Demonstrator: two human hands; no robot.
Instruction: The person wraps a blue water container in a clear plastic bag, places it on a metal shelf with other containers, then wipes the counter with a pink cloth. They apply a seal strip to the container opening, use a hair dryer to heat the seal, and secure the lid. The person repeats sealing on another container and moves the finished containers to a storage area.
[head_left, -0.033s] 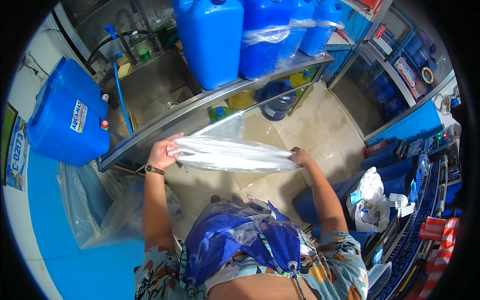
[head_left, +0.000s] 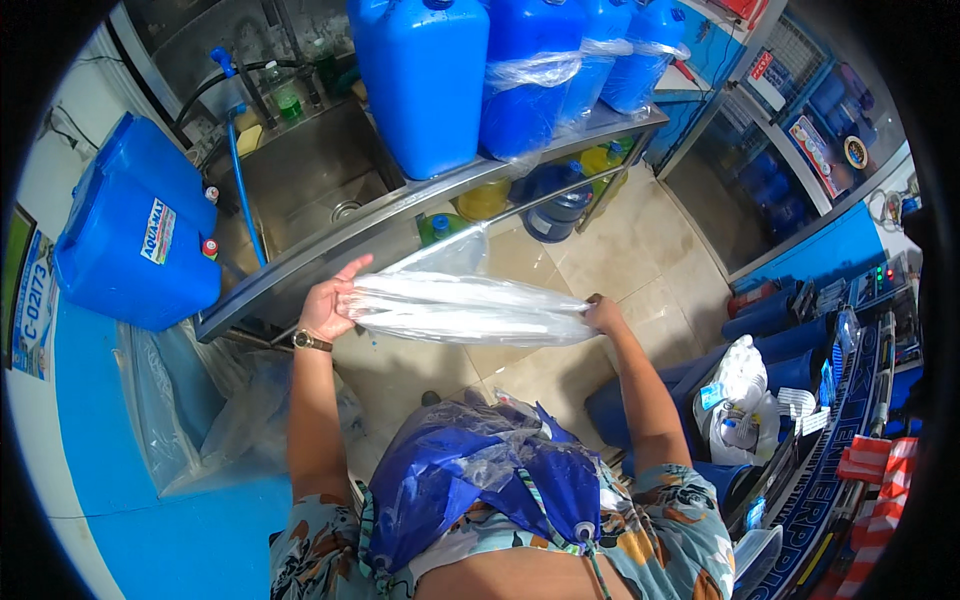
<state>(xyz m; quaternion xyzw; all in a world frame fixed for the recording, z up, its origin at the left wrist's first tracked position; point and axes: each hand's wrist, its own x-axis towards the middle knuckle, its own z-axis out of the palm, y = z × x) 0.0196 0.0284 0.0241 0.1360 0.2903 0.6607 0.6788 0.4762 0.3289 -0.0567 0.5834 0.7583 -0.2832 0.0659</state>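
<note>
Presently holds a long, glossy, clear plastic film (head_left: 470, 308) drawn out crosswise in mid-air between left hand (head_left: 325, 308) and right hand (head_left: 605, 315), above beige floor tiles (head_left: 650, 235). Shows one finger (head_left: 357, 264) extended free at left, with other fingers apparently pinching the gathered end; at right, fingers curled round the opposite end, with exact thumb placement too hidden to tell. Could slip from the left pinch under a hard pull, or split through thinness. Could also snag by the upper flap near a grey steel rail (head_left: 530, 201) below the stainless-steel sink bench (head_left: 300, 262); cannot tell whether touching. Noted also: tall blue plastic jug (head_left: 428, 90) atop bench, round dark-blue bottle (head_left: 555, 208) beneath, crumpled transparent sheeting (head_left: 190, 430) at left. Must work around bench edge ahead.
</note>
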